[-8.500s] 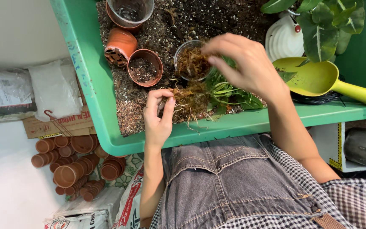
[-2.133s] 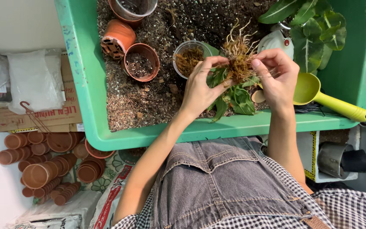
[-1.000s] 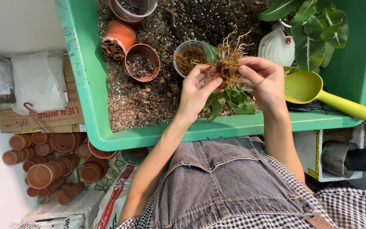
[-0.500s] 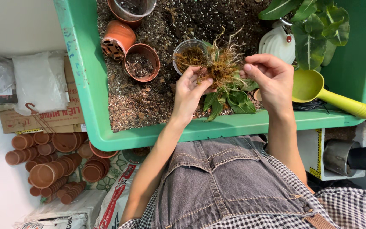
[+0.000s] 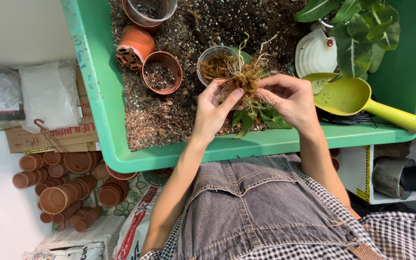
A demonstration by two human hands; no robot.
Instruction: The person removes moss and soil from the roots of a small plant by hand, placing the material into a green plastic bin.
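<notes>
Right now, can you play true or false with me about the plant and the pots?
1. Both hands, left hand and right hand, hold the small plant by its roots. True.
2. The plant's leaves point up. False: the roots point up and the leaves hang down.
3. The yellow-green scoop is in the right hand. False: it lies on the green tray.
4. Two brown pots sit on the soil. True, one tipped over.

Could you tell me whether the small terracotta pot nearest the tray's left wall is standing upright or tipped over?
Tipped over. The terracotta pot lies on its side on the soil, its slotted base showing, beside an upright pot.
</notes>
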